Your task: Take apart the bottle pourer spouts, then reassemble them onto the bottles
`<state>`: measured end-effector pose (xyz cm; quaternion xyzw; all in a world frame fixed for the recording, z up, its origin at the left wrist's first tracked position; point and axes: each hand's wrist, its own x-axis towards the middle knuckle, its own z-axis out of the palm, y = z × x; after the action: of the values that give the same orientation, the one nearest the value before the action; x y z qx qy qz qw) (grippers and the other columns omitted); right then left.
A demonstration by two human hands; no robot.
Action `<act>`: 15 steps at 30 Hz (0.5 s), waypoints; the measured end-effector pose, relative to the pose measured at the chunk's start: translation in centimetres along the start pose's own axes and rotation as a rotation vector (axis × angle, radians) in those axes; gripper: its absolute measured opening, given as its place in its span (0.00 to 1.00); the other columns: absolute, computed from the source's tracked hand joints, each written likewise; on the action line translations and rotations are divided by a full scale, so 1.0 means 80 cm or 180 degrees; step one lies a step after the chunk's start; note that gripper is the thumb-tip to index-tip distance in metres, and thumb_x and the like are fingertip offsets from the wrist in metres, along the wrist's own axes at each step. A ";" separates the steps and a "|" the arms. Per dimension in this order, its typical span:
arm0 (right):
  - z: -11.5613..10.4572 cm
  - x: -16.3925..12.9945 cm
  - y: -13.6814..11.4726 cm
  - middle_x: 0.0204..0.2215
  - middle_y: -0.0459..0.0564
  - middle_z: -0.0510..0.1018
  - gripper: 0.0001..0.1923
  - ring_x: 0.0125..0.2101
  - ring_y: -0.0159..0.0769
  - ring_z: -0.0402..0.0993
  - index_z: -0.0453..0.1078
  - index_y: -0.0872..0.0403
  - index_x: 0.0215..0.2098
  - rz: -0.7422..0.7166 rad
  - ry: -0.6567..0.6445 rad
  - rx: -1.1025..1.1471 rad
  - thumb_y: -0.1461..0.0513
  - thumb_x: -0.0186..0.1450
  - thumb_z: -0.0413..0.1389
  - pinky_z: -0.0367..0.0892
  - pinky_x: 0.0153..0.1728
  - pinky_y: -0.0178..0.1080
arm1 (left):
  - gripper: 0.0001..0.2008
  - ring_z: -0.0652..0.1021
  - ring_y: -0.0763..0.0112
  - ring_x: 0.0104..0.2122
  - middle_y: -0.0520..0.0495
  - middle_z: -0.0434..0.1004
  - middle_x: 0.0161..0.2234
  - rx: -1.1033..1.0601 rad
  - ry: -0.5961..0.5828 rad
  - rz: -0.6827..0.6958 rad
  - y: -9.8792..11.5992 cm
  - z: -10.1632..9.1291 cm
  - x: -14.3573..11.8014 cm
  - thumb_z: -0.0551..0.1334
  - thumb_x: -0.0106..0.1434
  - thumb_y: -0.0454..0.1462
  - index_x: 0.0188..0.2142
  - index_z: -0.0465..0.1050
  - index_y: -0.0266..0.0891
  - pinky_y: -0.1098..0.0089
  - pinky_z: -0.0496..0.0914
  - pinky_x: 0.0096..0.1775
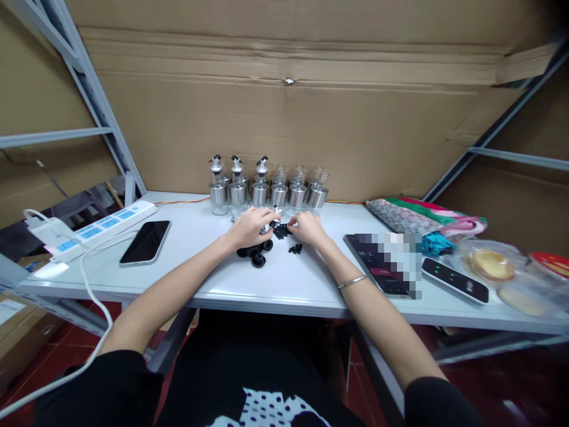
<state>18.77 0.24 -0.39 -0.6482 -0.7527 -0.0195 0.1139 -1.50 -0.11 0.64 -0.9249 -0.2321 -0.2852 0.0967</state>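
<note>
My left hand [252, 228] is curled, with a small silver-and-black pourer spout [276, 210] partly showing between thumb and fingers. My right hand [307, 228] has its fingertips pinched together beside a pile of small black parts [281, 230]; whatever is in the pinch is too small to make out. A few more tiny black pieces [295, 249] lie just below the right hand. Several round black stoppers [258, 259] sit below the left hand. Behind both hands stand rows of glass bottles with steel sleeves [278, 194], three of the front ones topped with pourer spouts [237, 164].
To the left lie a phone [146, 242] and a white power strip [104, 228] with a cable. On the right are a tablet-like device [377, 261], a small black device [456, 280], folded cloth [404, 214] and plastic-wrapped food [491, 264]. Cardboard [311, 124] backs the table.
</note>
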 end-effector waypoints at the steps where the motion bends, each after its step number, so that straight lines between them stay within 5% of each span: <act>1: 0.000 0.000 0.000 0.41 0.56 0.77 0.10 0.46 0.47 0.67 0.76 0.53 0.34 -0.0005 0.0014 0.0011 0.61 0.60 0.52 0.60 0.42 0.44 | 0.14 0.73 0.65 0.44 0.44 0.74 0.42 0.0014 0.0007 0.0012 0.000 0.000 0.000 0.55 0.60 0.34 0.47 0.67 0.38 0.67 0.62 0.43; 15: 0.007 0.001 0.002 0.43 0.56 0.75 0.09 0.47 0.48 0.65 0.76 0.54 0.33 0.0077 0.0008 0.0061 0.63 0.60 0.53 0.61 0.43 0.44 | 0.14 0.70 0.63 0.46 0.43 0.71 0.45 0.0088 -0.0073 0.0052 -0.007 0.006 -0.002 0.54 0.65 0.38 0.50 0.65 0.39 0.66 0.62 0.44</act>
<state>18.82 0.44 -0.94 -0.6560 -0.7448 -0.0117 0.1213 -1.66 0.46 0.15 -0.9286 -0.2295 -0.2705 0.1091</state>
